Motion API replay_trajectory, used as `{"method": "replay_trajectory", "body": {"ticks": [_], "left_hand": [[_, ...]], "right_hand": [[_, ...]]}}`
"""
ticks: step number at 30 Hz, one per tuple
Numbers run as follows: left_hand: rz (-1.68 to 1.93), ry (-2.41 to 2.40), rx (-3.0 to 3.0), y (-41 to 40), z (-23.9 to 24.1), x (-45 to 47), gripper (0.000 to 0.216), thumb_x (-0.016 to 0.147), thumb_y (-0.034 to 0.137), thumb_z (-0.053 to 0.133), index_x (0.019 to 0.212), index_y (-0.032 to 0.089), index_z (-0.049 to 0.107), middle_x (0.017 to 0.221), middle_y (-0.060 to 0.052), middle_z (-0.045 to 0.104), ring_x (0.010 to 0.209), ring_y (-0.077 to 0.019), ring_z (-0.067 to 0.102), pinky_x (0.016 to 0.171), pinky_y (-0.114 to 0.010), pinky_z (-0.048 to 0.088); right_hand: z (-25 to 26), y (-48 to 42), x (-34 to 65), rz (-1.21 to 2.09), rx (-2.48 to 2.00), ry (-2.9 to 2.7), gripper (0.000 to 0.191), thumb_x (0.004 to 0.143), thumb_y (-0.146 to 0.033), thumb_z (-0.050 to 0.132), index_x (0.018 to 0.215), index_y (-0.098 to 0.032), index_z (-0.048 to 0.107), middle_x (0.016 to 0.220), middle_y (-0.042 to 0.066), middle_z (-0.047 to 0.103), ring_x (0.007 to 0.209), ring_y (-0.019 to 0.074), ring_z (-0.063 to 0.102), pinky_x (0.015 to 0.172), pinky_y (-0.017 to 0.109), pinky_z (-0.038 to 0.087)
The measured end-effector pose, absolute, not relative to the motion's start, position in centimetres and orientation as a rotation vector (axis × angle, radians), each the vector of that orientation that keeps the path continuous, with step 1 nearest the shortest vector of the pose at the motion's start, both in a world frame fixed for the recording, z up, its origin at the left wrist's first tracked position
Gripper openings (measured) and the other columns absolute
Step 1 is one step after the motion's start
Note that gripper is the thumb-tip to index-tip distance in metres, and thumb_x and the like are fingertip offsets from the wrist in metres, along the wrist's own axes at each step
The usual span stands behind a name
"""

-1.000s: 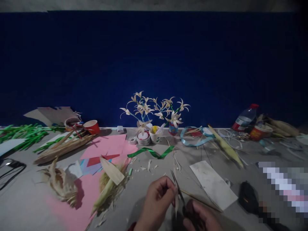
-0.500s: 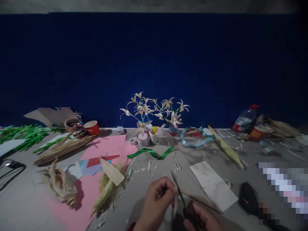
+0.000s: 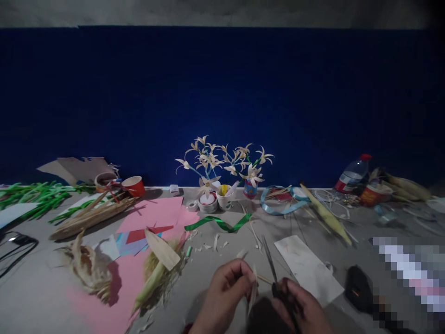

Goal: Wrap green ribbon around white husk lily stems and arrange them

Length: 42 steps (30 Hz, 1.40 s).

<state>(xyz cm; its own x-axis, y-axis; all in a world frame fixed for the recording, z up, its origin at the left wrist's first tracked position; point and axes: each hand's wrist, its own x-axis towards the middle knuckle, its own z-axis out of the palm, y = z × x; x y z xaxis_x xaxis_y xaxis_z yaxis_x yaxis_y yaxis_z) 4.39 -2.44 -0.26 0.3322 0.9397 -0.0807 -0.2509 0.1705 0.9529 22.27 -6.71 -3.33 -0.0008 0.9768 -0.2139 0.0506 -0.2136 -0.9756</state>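
Observation:
My left hand (image 3: 224, 297) is closed in a pinch on a thin pale strip of husk (image 3: 252, 293) that hangs down between my hands. My right hand (image 3: 301, 308) grips dark scissors (image 3: 271, 264), their blades pointing up and away just right of the strip. Both hands are low at the front middle of the grey table (image 3: 41, 297). A thin wooden stick (image 3: 264, 279) lies on the table behind the strip.
Pink paper sheets (image 3: 153, 211), corn husks (image 3: 86, 266) and a husked cob (image 3: 153, 278) lie left. A white paper (image 3: 308, 266) and a black object (image 3: 358, 280) lie right. Husk flowers in cups (image 3: 222, 171), ribbons, a red cup (image 3: 134, 185) and a bottle (image 3: 352, 174) stand by the blue wall.
The scissors have swung to the right, away from the strip, and my right hand has risen into view. The left hand tilted the strip a little. The view dropped slightly.

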Motion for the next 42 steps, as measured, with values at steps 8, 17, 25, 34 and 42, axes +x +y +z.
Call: {"method": "replay_trajectory", "body": {"ticks": [8, 17, 25, 34, 42], "left_hand": [[0.795, 0.589, 0.842, -3.2, 0.8, 4.7, 0.032, 0.077, 0.04, 0.07, 0.067, 0.012, 0.059, 0.058, -0.001, 0.057, 0.05, -0.0091, 0.047, 0.052, -0.023, 0.032], [0.626, 0.463, 0.642, -3.1, -0.1, 5.0, 0.033, 0.072, 0.039, 0.074, 0.071, 0.007, 0.065, 0.056, -0.002, 0.057, 0.042, -0.0073, 0.046, 0.045, -0.021, 0.032], [0.994, 0.743, 1.045, -3.1, -1.7, 4.1, 0.03, 0.071, 0.04, 0.078, 0.071, 0.015, 0.062, 0.065, 0.001, 0.057, 0.063, -0.0118, 0.049, 0.061, -0.024, 0.036], [0.972, 0.735, 1.01, -3.6, -1.4, 3.9, 0.034, 0.071, 0.044, 0.077, 0.068, 0.015, 0.06, 0.061, -0.001, 0.059, 0.06, -0.0123, 0.049, 0.061, -0.025, 0.035], [0.971, 0.774, 1.036, -3.7, -1.2, 3.6, 0.034, 0.073, 0.046, 0.074, 0.067, 0.016, 0.059, 0.059, 0.0, 0.057, 0.06, -0.0134, 0.049, 0.062, -0.026, 0.036]], "right_hand": [[0.1, -4.6, 21.1, 1.357, -1.108, -1.028, 0.037, 0.061, -0.045, 0.081, 0.085, -0.02, 0.067, 0.061, -0.002, 0.06, 0.048, 0.0137, 0.052, 0.047, 0.025, 0.043], [1.7, -4.1, 20.3, 1.382, -1.051, -1.131, 0.031, 0.062, -0.038, 0.082, 0.077, -0.02, 0.061, 0.066, -0.002, 0.064, 0.059, 0.0148, 0.058, 0.056, 0.024, 0.046], [1.5, -4.0, 19.9, 1.212, -1.206, -1.04, 0.024, 0.063, -0.031, 0.081, 0.071, -0.019, 0.062, 0.064, -0.004, 0.06, 0.057, 0.0106, 0.05, 0.051, 0.019, 0.039], [1.6, -4.1, 19.5, 1.225, -1.199, -0.876, 0.031, 0.057, -0.029, 0.085, 0.07, -0.018, 0.06, 0.058, -0.006, 0.056, 0.042, 0.0045, 0.041, 0.035, 0.014, 0.031], [1.6, -4.0, 19.6, 1.205, -1.23, -0.831, 0.032, 0.056, -0.03, 0.086, 0.071, -0.018, 0.06, 0.055, -0.008, 0.055, 0.037, 0.0036, 0.039, 0.033, 0.014, 0.03]]}}
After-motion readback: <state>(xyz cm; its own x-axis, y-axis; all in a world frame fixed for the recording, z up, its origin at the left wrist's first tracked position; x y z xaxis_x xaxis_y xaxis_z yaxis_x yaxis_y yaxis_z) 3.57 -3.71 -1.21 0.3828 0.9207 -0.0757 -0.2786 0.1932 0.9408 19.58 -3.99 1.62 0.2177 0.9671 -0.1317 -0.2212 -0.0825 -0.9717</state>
